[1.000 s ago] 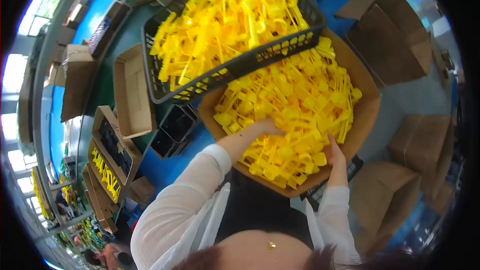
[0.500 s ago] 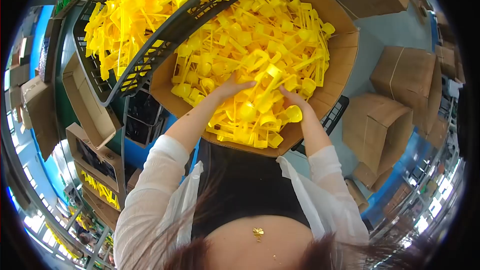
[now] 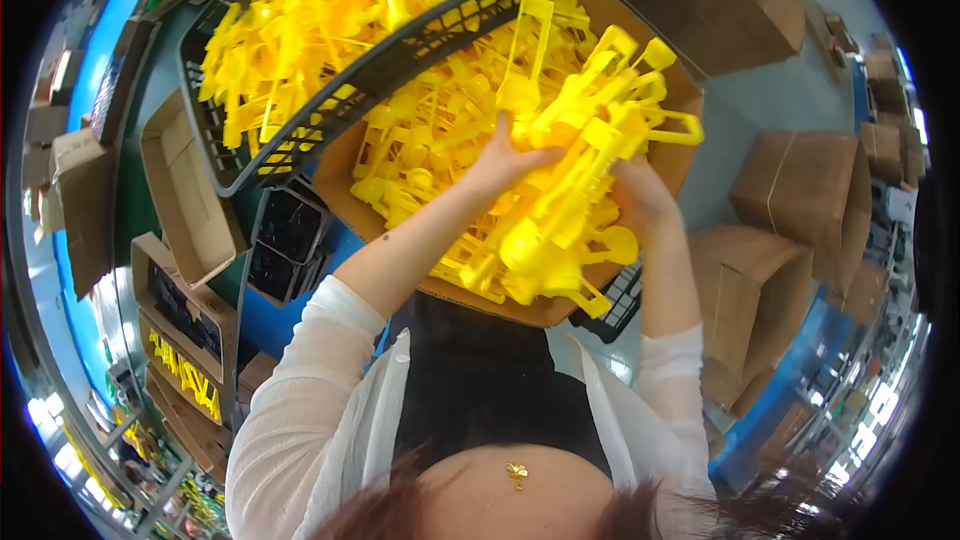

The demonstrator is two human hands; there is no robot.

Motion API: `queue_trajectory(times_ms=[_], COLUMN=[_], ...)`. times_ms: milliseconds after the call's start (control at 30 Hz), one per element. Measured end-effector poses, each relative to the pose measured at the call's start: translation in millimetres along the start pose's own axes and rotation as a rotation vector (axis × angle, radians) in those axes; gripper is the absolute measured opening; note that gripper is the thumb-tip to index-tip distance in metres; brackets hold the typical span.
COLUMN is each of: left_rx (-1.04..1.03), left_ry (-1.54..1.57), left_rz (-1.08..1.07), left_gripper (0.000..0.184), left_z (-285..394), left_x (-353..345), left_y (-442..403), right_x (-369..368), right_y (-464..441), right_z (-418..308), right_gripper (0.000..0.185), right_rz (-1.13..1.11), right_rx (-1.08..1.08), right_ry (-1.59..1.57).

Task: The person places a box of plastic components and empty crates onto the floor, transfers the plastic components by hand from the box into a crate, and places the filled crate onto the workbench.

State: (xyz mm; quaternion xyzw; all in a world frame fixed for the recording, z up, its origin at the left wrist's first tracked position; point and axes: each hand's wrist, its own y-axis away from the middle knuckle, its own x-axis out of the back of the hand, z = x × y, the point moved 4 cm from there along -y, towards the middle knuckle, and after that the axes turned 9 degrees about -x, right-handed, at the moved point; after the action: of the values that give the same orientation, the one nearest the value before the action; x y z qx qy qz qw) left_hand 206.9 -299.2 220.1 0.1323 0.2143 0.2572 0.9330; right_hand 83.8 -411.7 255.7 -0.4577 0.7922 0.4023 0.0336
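Between my two hands is a big bundle of yellow plastic parts (image 3: 565, 165), lifted above the open cardboard box (image 3: 548, 312). The parts have long handles and scoop-like or frame-like ends; I cannot make out their exact kind. My left hand (image 3: 515, 160) grips the bundle from the left, its thumb and part of the palm showing. On the other side my right hand (image 3: 643, 195) clasps it, with most fingers hidden behind the parts. More loose yellow parts (image 3: 430, 150) fill the box below.
A black plastic crate (image 3: 400, 45) heaped with yellow parts stands at the upper left, overlapping the box edge. Brown cartons (image 3: 750, 290) stand on the right. An open shallow carton (image 3: 190, 195) and a carton with yellow parts (image 3: 185, 375) are on the left.
Both hands have risen out of the pile and moved right, carrying a bundle of yellow parts. Half a second ago they were pushed into the heap in the box.
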Motion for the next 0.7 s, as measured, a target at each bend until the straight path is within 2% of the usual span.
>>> queue_trajectory(times_ms=[33,100,133,167,200,233,267,300,333,367,400,467,500,567,600,667,700], left_rx=[-0.107,-0.330,-0.390,-0.547,-0.639,-0.623,-0.633,-0.646,-0.790,-0.755,-0.816,-0.835,-0.755,-0.776,-0.773,-0.729,-0.699], left_ry=[0.043,0.031,-0.125,-0.018,0.021,-0.099,-0.151,-0.284,-0.091,-0.228,-0.209,-0.199,-0.339,-0.372,-0.399,-0.444,-0.466], left_rz=[0.010,0.018,0.114,0.074,0.075,0.167,0.205,0.296,0.112,0.208,-0.002,0.114,0.237,0.299,0.353,0.521,0.601], left_gripper=[0.103,0.100,0.096,0.100,0.100,0.102,0.100,0.099,0.075,0.050,0.052,0.045,0.044,0.047,0.048,0.065,0.074], left_z=[20.2,74.5,99.9,118.1,156.3,191.5,224.4,248.9,269.3,290.1,315.6,321.2,326.6,313.9,305.3,285.3,275.9], left_x=[-8.0,-13.8,-9.0,-5.2,-2.4,8.1,20.7,37.0,54.5,80.7,99.6,173.8,202.2,270.8,302.1,348.4,369.1], left_y=[5.5,17.3,21.0,15.6,28.1,43.9,55.4,63.4,54.6,57.4,62.2,44.2,42.4,27.4,19.7,9.9,5.3], right_x=[-2.3,-19.7,-37.8,-59.1,-87.7,-112.7,-126.8,-149.1,-171.5,-207.1,-229.8,-282.9,-314.8,-335.7,-341.2,-348.1,-358.7], right_y=[7.9,21.2,29.6,37.1,43.3,46.4,36.0,22.1,8.0,-7.9,-39.2,-86.7,-104.3,-166.7,-192.5,-231.4,-230.5], right_z=[-18.7,-60.0,-82.7,-105.3,-129.8,-149.6,-168.6,-184.8,-201.2,-207.7,-215.2,-207.7,-197.7,-177.2,-169.1,-155.8,-158.3], right_gripper=[0.061,0.066,0.066,0.066,0.060,0.055,0.054,0.051,0.048,0.043,0.043,0.044,0.046,0.046,0.048,0.051,0.057], right_rz=[-0.076,-0.036,-0.077,-0.116,-0.178,-0.234,-0.234,-0.278,-0.322,-0.408,-0.411,-0.496,-0.582,-0.546,-0.426,-0.174,-0.116], right_rx=[0.024,0.073,0.201,0.328,0.368,0.408,0.516,0.503,0.489,0.347,0.352,0.350,0.339,0.168,0.184,0.199,0.146], right_ry=[0.043,0.156,0.187,0.213,0.306,0.396,0.720,0.712,0.703,0.362,0.383,0.356,0.311,0.388,0.490,0.677,0.843])
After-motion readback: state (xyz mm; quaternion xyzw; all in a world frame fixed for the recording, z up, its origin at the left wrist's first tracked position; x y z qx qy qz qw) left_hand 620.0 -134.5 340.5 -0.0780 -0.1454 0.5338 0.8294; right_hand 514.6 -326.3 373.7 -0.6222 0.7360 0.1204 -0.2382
